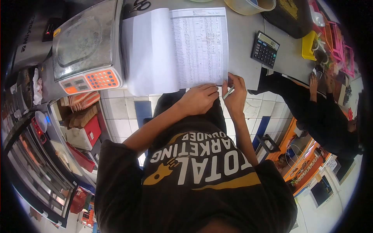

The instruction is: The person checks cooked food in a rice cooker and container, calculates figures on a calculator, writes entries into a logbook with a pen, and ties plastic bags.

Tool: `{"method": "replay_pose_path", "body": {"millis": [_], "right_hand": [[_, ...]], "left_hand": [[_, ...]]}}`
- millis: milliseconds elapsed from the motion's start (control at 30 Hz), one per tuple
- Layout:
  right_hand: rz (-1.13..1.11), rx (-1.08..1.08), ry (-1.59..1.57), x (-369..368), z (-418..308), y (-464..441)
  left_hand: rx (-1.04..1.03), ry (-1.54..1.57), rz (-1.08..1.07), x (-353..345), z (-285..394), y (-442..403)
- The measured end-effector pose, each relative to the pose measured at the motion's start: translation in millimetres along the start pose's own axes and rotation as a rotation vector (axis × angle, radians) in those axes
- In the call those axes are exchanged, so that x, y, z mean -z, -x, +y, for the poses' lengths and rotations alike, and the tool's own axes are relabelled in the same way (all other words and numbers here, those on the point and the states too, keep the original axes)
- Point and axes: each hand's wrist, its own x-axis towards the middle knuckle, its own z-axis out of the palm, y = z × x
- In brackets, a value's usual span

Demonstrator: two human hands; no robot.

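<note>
An open paper record book [199,48] lies at the table's front edge, its right page covered by a printed table with handwritten entries. The turned-over left page [149,52] is mostly blank. My left hand [199,99] rests at the bottom edge of the right page, its fingers stretched toward the right. Close beside it, by the page's lower right corner, my right hand [235,97] has its fingers closed around a slim pen [229,93]. A black calculator [265,49] sits on the table to the right of the book.
To the left stands a digital weighing scale [83,42] with orange keys. Scissor handles [142,4] and a plastic tub [250,6] are at the back. A yellow tray [309,44] lies right. Another person in dark clothes [326,112] works at the far right.
</note>
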Motion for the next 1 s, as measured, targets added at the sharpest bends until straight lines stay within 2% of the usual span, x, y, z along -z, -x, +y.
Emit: {"method": "replay_pose_path", "body": {"millis": [267, 333, 400, 467, 567, 633, 667, 733, 767, 867, 967, 1000], "right_hand": [[0.051, 0.031, 0.073, -7, 3, -3], [0.041, -0.058, 0.110, -8, 1, -6], [0.073, -0.068, 0.127, -9, 2, -14], [0.105, -0.077, 0.144, -10, 3, -21], [0.104, -0.121, 0.182, -9, 7, -29], [0.147, -0.096, 0.168, -9, 15, -32], [0.129, -0.086, 0.173, -9, 17, -34], [0.147, -0.166, 0.128, -10, 17, -34], [0.138, -0.157, 0.131, -12, 19, -35], [0.149, -0.127, 0.130, -11, 20, -32], [0.166, 0.000, 0.236, -6, 23, -37], [0.269, 0.122, 0.178, -7, 27, -41]], "left_hand": [[0.031, 0.033, 0.026, 10, -3, -6], [0.034, 0.035, 0.041, 18, -11, -13], [0.056, -0.064, 0.242, 28, -29, -24], [0.093, -0.099, 0.305, 48, -48, -42], [0.131, -0.185, 0.301, 73, -78, -72], [-0.033, -0.383, 0.217, 84, -94, -90], [-0.015, -0.377, 0.227, 84, -102, -99], [-0.111, -0.412, 0.144, 82, -112, -119], [-0.074, -0.383, 0.012, 83, -113, -127], [-0.142, -0.462, 0.026, 73, -118, -147], [-0.025, -0.324, -0.032, 69, -121, -162], [-0.030, -0.323, -0.022, 69, -124, -166]]}}
